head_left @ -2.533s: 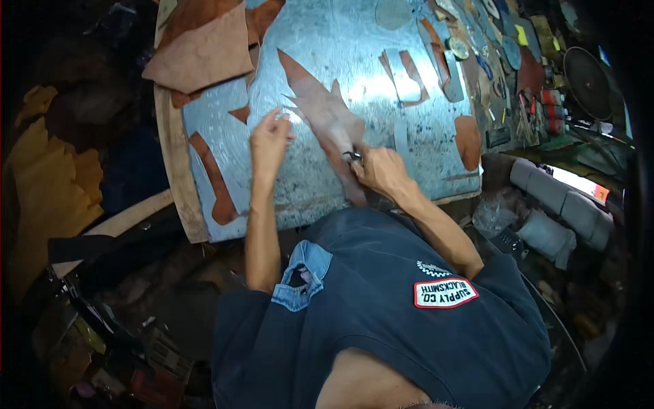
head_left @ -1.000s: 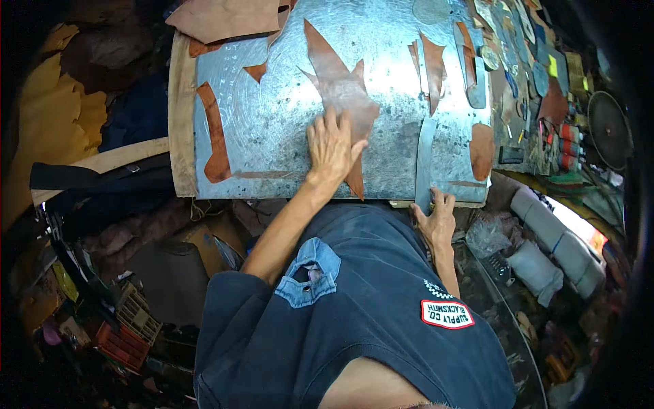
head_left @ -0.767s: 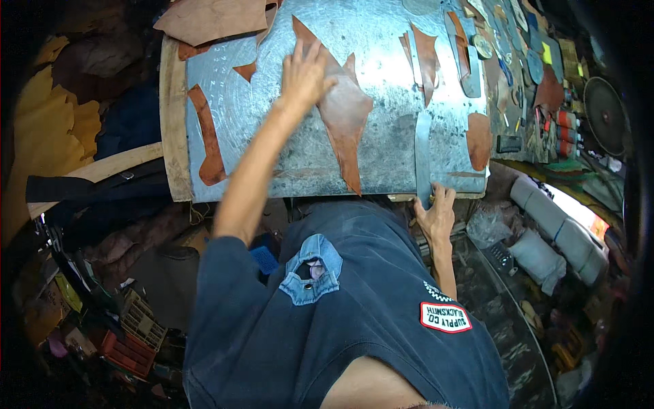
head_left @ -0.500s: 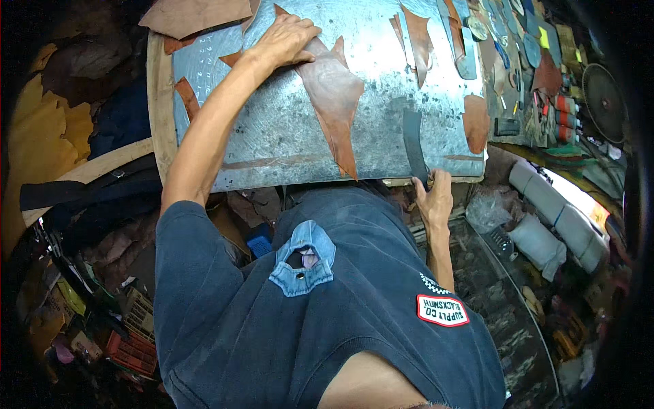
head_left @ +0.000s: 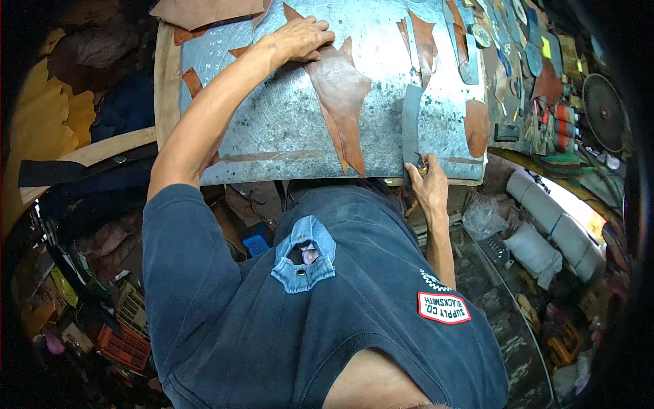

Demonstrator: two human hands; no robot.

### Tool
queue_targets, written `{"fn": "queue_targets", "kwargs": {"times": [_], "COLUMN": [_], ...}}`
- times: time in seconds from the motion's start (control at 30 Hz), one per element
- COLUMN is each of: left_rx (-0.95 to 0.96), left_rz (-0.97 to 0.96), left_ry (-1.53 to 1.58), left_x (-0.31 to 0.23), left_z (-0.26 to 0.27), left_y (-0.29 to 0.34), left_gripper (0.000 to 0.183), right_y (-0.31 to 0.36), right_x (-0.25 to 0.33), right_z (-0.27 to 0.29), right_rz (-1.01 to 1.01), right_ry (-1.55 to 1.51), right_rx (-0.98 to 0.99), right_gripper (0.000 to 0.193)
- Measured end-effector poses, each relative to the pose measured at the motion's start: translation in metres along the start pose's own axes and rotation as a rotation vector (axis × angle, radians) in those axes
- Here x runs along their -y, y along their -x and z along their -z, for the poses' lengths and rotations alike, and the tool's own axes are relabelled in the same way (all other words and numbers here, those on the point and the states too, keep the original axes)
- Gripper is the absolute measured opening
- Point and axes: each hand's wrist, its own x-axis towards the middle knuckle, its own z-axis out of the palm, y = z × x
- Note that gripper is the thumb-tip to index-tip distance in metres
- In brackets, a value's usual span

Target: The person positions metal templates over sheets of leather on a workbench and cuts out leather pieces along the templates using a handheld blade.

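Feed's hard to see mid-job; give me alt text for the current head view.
A person's left hand rests on the upper part of a jagged brown leather piece on a grey, metallic-looking tabletop. The right hand holds the near end of a grey strip at the tabletop's near edge.

Two hands [head_left: 304,39]; one metal-topped table [head_left: 272,133]; one grey strip [head_left: 411,123]; three red-banded cylinders [head_left: 565,127]; one red crate [head_left: 125,347].
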Motion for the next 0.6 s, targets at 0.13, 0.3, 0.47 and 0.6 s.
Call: {"fn": "queue_targets", "kwargs": {"times": [0.13, 0.3, 0.47, 0.6], "left_rx": [-0.008, 0.211, 0.194, -0.101], "left_rz": [0.018, -0.027, 0.182, 0.491], "left_ry": [0.058, 0.022, 0.383, 1.160], "left_x": [-0.001, 0.013, 0.032, 0.033], "left_z": [0.007, 0.019, 0.043, 0.126], "left_y": [-0.005, -0.022, -0.015, 0.013], "left_gripper": [0.043, 0.035, 0.031, 0.021], "right_y": [-0.012, -0.030, -0.036, -0.037], "right_x": [0.005, -0.009, -0.021, -0.025], "right_z": [0.007, 0.014, 0.004, 0.006], "right_rz": [-0.017, -0.051, -0.011, -0.042], "right_ry": [0.049, 0.107, 0.176, 0.142], "right_rx": [0.033, -0.005, -0.076, -0.034], "right_gripper": [0.038, 0.041, 0.041, 0.044]}}
